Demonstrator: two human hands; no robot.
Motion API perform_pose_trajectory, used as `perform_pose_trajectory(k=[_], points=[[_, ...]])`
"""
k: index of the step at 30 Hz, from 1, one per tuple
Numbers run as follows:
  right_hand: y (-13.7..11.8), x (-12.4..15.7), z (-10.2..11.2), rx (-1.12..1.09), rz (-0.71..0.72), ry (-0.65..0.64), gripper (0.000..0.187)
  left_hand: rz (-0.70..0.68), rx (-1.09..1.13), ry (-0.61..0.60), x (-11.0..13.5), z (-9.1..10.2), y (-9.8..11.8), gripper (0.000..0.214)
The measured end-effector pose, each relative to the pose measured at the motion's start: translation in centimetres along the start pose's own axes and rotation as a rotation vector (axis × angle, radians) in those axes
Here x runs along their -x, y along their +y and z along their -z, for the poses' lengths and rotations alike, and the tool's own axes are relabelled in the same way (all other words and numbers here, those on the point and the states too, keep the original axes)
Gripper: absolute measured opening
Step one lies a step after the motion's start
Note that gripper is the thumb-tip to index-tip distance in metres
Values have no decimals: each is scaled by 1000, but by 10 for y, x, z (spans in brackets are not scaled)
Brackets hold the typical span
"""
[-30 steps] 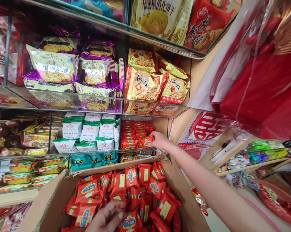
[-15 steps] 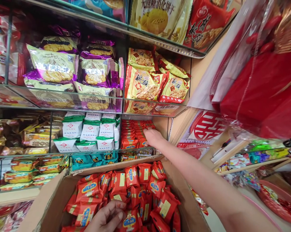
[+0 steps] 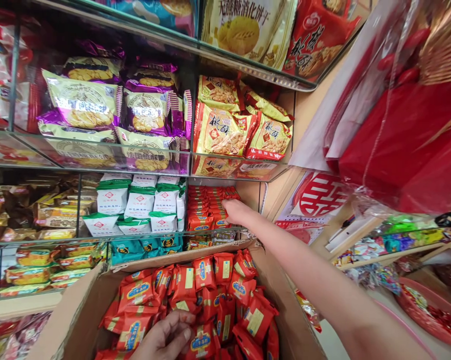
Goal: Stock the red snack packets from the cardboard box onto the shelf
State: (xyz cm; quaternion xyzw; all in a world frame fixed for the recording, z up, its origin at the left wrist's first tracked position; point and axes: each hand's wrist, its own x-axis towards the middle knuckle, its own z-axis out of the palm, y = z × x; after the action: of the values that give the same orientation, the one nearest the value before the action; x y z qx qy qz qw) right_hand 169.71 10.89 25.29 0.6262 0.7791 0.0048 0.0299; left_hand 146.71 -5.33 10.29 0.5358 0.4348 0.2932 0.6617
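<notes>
My right hand [image 3: 234,212] reaches into a shelf compartment among stacked red snack packets [image 3: 201,223]. Its fingers look closed against the packets at the right side; the fingertips are partly hidden, so whether one is gripped does not show. Below, an open cardboard box [image 3: 79,312] holds many loose red snack packets with blue-and-yellow labels. Over these packets hovers my left hand [image 3: 167,336], palm inward, fingers loosely bent, with a small gap between thumb and fingertips. No packet shows between them.
Left of the compartment stand white-and-green packets [image 3: 139,201]. Purple-and-cream biscuit packs [image 3: 86,102] and yellow-and-red packs [image 3: 225,130] sit behind the glass shelf edge [image 3: 225,167] above. A red wrapped item [image 3: 398,140] hangs at the right, near a pink basket [image 3: 420,325].
Both hands keep nearly the same pose. My right forearm and wrist shift very slightly, and the view moves a little.
</notes>
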Motion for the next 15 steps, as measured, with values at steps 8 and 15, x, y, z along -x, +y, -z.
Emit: perform_pose_trajectory(k=[8,15], points=[[-11,59,22,-126,9,159,23,-2,-21,-13,0,3,-3,46],[-57,174,-41,-271,407,-340,27,-39,-76,-39,2,3,1,36]])
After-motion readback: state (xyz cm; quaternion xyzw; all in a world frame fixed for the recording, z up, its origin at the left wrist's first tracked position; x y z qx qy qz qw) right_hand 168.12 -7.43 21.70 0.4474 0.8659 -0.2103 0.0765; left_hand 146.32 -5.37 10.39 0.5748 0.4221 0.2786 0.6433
